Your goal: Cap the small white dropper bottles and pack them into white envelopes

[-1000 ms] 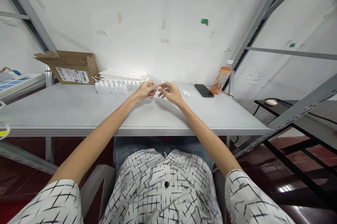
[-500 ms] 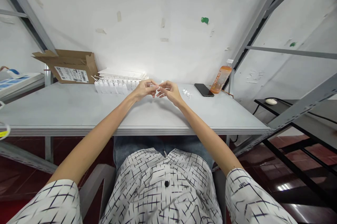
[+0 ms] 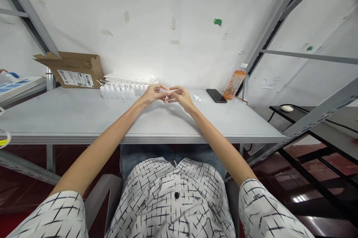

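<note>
Over the middle of the table, my left hand (image 3: 153, 94) and my right hand (image 3: 181, 96) meet with fingertips nearly touching. Both are closed in a pinch. Between them shows a small white plastic bottle (image 3: 164, 90), held lying sideways in my left fingers and mostly covered by them. A slim white nozzle piece (image 3: 173, 91) shows at my right fingertips; whether it is joined to the bottle I cannot tell. Left of my hands stands a row of small white bottles (image 3: 119, 92), several with pointed tips. To the right lie several small white plastic pieces (image 3: 198, 99).
An open cardboard box (image 3: 77, 70) stands at the back left. White sheets (image 3: 128, 78) are stacked behind the bottle row. A black phone (image 3: 216, 95) and a bottle of orange drink (image 3: 235, 81) are at the right. The grey table (image 3: 69, 119) backs onto a wall.
My fingers have shifted slightly around the white pieces, and more white shows between my hands. The bottle row and the loose pieces stay where they were.
</note>
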Motion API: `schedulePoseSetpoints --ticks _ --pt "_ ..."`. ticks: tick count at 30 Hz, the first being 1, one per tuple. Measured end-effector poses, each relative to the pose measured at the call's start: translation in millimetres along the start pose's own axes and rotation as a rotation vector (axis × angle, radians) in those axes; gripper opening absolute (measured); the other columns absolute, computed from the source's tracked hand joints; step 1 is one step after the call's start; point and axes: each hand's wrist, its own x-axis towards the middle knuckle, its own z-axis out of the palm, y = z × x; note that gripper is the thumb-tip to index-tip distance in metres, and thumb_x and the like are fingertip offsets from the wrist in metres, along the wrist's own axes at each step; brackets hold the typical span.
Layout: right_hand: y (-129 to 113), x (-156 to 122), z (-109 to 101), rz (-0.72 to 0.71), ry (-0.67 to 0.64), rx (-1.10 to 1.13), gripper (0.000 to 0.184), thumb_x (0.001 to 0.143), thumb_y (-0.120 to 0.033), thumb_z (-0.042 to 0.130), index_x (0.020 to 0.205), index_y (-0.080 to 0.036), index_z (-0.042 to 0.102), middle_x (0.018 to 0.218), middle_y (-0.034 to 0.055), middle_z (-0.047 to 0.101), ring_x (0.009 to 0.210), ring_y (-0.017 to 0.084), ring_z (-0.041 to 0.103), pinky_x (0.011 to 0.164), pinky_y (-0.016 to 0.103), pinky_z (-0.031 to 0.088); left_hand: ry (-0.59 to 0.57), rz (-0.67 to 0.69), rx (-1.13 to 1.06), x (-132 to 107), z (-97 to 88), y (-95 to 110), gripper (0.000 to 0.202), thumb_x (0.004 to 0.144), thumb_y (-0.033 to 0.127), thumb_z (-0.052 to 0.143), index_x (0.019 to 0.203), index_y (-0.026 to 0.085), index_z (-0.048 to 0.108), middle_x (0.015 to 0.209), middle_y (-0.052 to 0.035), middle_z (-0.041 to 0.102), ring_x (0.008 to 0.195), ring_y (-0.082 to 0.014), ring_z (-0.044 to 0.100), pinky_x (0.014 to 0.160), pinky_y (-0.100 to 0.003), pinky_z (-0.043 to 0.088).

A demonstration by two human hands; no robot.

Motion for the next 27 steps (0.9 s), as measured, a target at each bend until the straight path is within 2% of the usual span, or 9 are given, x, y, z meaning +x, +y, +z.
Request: schedulePoseSetpoints --ticks 6,9,12,16,27 --pt "7 3 -1 -0.168 0.080 -0.230 0.019 0.081 -0.028 0.065 0.098 -0.020 0.058 0.085 0.0019 0.071 0.068 0.013 0.070 0.056 0.022 0.058 0.124 -0.049 -0.038 4 6.7 -2 0.042 0.075 0.049 0.080 0.088 0.013 0.066 0.063 -0.0003 0.059 0.055 -0.0114 0.058 0.054 -0.027 0.053" --pt "9 4 0 -0.224 0.105 -0.307 0.017 0.083 -0.028 0.064 0.096 -0.019 0.060 0.093 0.0043 0.070 0.067 0.013 0.070 0.052 0.021 0.056 0.107 -0.075 -0.059 5 6.5 -3 0.038 0.076 0.046 0.080 0.083 0.011 0.065 0.062 -0.0005 0.057 0.051 -0.0105 0.055 0.051 -0.028 0.052" --pt "8 3 1 -0.218 0.095 -0.298 0.015 0.083 -0.028 0.064 0.093 -0.018 0.061 0.088 0.0048 0.069 0.066 0.014 0.071 0.050 0.021 0.056 0.062 -0.082 -0.104 5 3.6 -2 0.034 0.074 0.041 0.081 0.076 0.011 0.064 0.063 -0.0013 0.057 0.051 -0.0106 0.055 0.051 -0.028 0.051" --pt "4 -1 3 -0.175 0.047 -0.227 0.016 0.084 -0.030 0.064 0.094 -0.018 0.058 0.079 0.0017 0.067 0.062 0.014 0.071 0.050 0.021 0.056 0.031 -0.074 -0.148 4 -0.8 -2 0.032 0.071 0.037 0.084 0.077 0.010 0.067 0.065 -0.0021 0.059 0.053 -0.0105 0.055 0.052 -0.028 0.050" --pt "2 -4 2 -0.143 -0.018 -0.124 0.022 0.086 -0.037 0.064 0.088 -0.020 0.050 0.077 -0.0002 0.064 0.063 0.014 0.070 0.052 0.024 0.058 -0.021 -0.060 -0.171 5 -5.4 -8 0.042 0.063 0.043 0.091 0.081 0.010 0.071 0.068 -0.0043 0.063 0.056 -0.0121 0.058 0.055 -0.031 0.051"
